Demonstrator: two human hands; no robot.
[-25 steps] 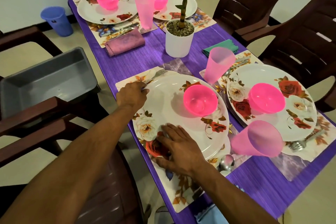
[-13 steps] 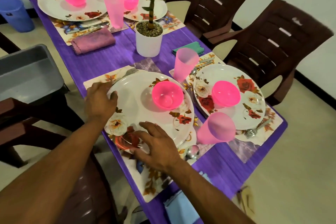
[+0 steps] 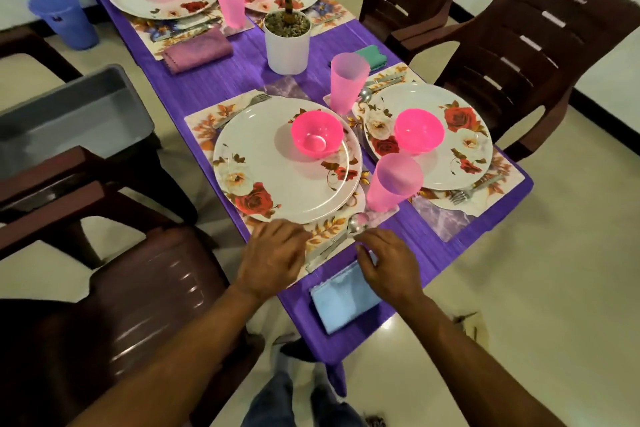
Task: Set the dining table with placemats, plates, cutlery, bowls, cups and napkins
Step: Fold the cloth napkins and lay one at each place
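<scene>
Lying diagonally, spoon (image 3: 349,230) bowl points toward cup (image 3: 393,182); left hand (image 3: 273,258) and right hand (image 3: 389,262) flank it, fingers relaxed, holding nothing.

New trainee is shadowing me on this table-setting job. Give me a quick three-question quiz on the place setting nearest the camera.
1. True or false: the pink bowl sits on the nearest plate.
2. Which napkin lies closest to the right hand? A) purple B) green C) light blue
3. Fill in: the spoon lies between the left hand and the ____ hand.

Key: 1 true. 2 C, the light blue napkin at the table edge. 3 right.
</scene>
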